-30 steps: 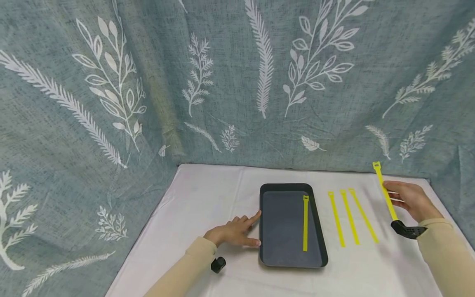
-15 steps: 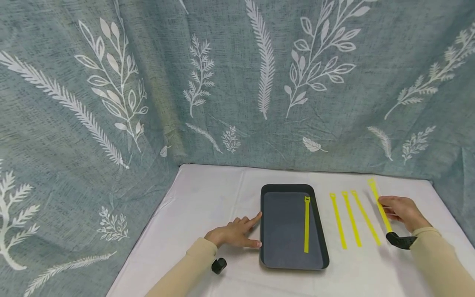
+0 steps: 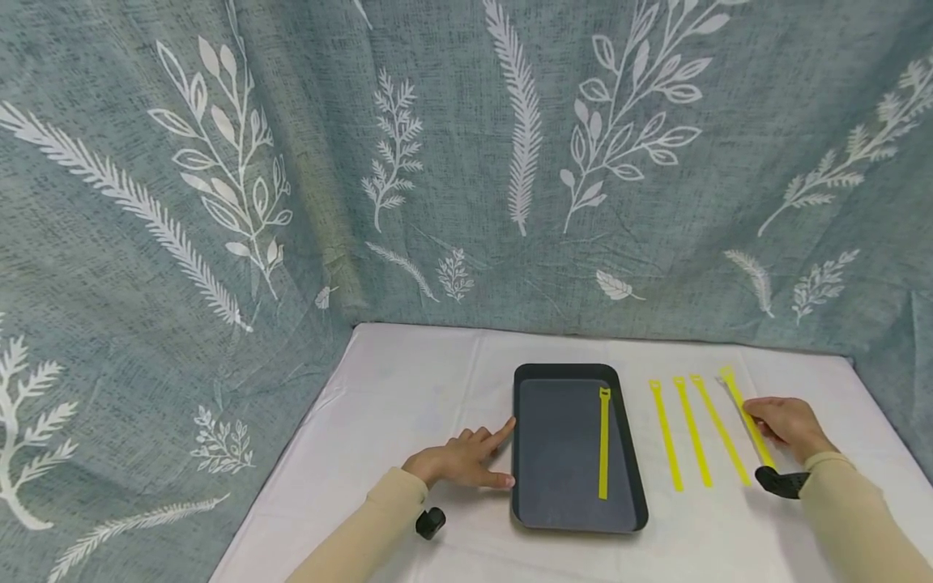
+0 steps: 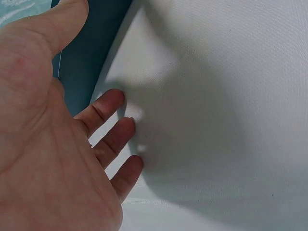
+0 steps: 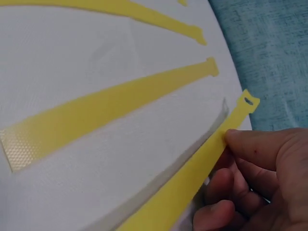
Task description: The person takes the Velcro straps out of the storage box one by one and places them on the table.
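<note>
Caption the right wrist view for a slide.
Right hand pinches a yellow strap just above the white tablecloth, beside other straps.

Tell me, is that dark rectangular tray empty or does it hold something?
Not empty. The dark rectangular tray holds one yellow strap, lying flat lengthwise along its right side; the rest of its floor shows bare.

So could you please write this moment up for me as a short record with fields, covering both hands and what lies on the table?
left hand: left hand rests on the white table cover, fingers straight, forefinger against the tray's left wall
right hand: right hand pinches the outermost yellow strap between thumb and fingers
tray: dark tray holds one yellow strap lying lengthwise
loose straps: three yellow straps lie side by side between tray and right hand
backdrop: blue-grey leaf-print cloth
</note>
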Action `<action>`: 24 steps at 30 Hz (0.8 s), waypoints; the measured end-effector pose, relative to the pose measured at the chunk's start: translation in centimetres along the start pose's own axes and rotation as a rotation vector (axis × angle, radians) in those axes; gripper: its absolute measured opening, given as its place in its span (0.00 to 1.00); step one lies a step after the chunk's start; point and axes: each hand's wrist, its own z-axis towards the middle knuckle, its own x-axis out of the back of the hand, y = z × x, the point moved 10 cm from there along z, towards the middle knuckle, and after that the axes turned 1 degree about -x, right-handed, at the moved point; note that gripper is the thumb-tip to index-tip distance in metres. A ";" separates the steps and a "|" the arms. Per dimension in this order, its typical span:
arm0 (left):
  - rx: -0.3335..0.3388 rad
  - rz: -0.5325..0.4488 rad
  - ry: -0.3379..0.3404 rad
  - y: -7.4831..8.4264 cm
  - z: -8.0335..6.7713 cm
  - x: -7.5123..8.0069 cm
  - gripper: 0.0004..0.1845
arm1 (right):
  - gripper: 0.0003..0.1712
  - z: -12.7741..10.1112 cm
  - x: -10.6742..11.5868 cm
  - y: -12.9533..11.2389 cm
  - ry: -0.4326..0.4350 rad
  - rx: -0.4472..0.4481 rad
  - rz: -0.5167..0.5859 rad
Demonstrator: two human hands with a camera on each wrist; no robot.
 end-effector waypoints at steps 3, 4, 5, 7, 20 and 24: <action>-0.003 0.005 -0.001 0.0 0.0 -0.1 0.52 | 0.28 0.0 -0.1 0.1 0.012 0.002 -0.047; -0.004 0.008 0.001 0.0 0.0 -0.2 0.52 | 0.28 -0.1 -0.1 0.0 0.019 0.003 -0.058; -0.005 0.010 0.004 0.0 0.0 -0.1 0.51 | 0.28 -0.1 -0.1 0.0 0.027 0.001 -0.068; -0.006 0.009 0.008 0.0 0.0 0.0 0.51 | 0.29 -0.1 -0.1 -0.2 0.039 0.003 -0.086; -0.001 0.026 0.017 0.0 0.0 0.1 0.51 | 0.28 -0.2 -0.3 -0.5 0.038 0.071 -0.156; -0.002 0.031 0.019 -0.1 0.0 0.0 0.51 | 0.28 -0.2 -0.4 -0.4 0.048 0.068 -0.168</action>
